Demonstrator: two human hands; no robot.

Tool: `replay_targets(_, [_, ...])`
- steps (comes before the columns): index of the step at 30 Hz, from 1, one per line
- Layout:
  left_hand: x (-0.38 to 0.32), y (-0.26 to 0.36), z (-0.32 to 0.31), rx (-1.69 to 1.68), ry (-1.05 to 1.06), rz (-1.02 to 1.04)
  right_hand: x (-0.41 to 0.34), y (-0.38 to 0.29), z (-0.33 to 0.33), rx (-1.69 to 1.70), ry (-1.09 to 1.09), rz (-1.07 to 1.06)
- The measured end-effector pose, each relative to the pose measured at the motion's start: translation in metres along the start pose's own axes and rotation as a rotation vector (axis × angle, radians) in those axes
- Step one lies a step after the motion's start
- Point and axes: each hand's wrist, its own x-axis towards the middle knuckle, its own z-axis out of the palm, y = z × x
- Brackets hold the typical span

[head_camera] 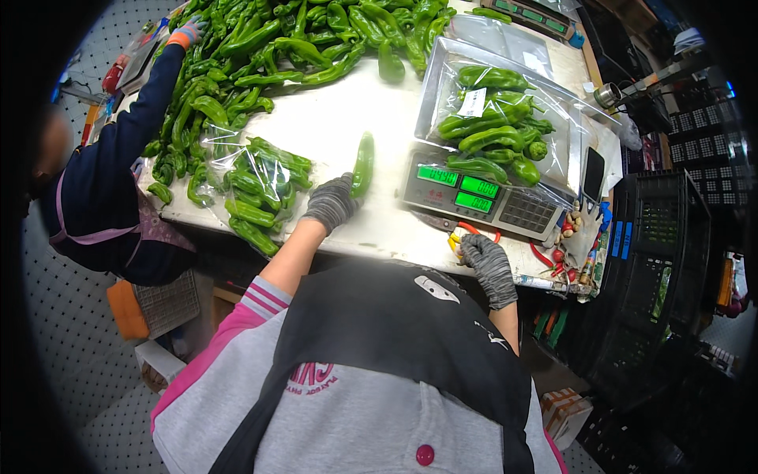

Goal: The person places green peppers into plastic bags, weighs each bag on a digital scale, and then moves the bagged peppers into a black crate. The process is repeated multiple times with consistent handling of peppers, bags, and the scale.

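My left hand point(333, 204), in a grey striped knit glove, grips the lower end of a long green pepper point(363, 165) above the white tabletop point(331, 118). To its left lies a clear plastic bag of green peppers point(254, 183). My right hand point(489, 268), gloved alike, is at the table's front edge with its fingers curled by a yellow loop point(453, 243); whether it grips this is unclear. Just beyond lie scissors point(438, 221) with a red handle. A digital scale point(482, 192) carries a metal tray point(435, 89) holding a labelled bag of peppers point(497, 127).
A big heap of loose green peppers point(284, 47) covers the table's far left. A co-worker's gloved hand point(188, 32) reaches into it. Right of the scale are a phone point(593, 173) and small red peppers point(556, 256). Black crates point(639, 284) stand at the right.
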Motion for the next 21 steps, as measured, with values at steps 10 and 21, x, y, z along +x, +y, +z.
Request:
replay_targets(10, [0.030, -0.011, -0.043, -0.066, 0.057, 0.123, 0.018, 0.013, 0.013, -0.278, 0.002, -0.082])
replay_targets(21, [0.158, -0.001, -0.109, -0.172, 0.411, 0.048, 0.022, 0.004, -0.003, -0.152, 0.029, 0.072])
